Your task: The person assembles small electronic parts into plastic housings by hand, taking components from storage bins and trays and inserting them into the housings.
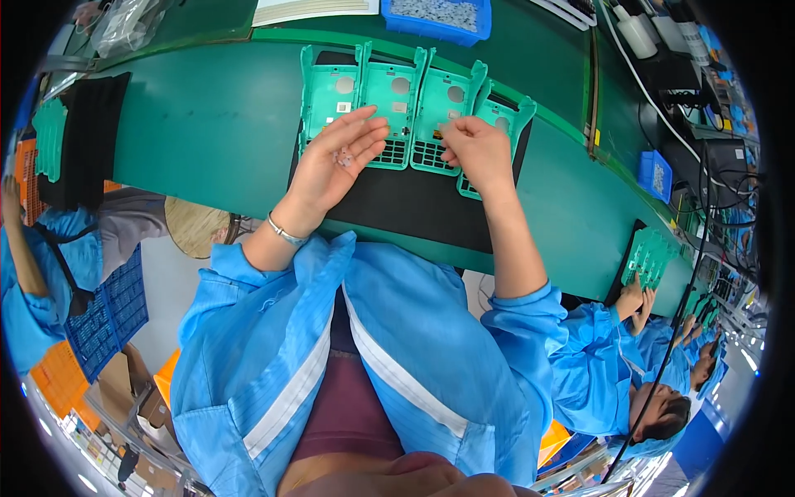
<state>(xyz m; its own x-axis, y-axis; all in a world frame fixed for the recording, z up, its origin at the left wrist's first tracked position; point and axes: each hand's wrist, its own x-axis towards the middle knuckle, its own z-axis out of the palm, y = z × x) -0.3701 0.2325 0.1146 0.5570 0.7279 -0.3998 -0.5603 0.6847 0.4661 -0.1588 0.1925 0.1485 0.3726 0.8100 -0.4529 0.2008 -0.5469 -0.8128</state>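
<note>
Several green plastic housings stand side by side on a black mat, each with a round hole and a grid of openings at its near end. Over the left pair is my left hand, palm up and fingers half curled, cradling a few tiny translucent pieces. My right hand is closed in a pinch above the third housing from the left. What its fingertips hold, if anything, is too small to tell. The rightmost housing lies tilted, partly hidden by that hand.
A blue bin of small whitish pieces sits at the bench's far side. Another blue bin is at the right, near cables. Co-workers in blue sit at both sides, with more green housings before the right one.
</note>
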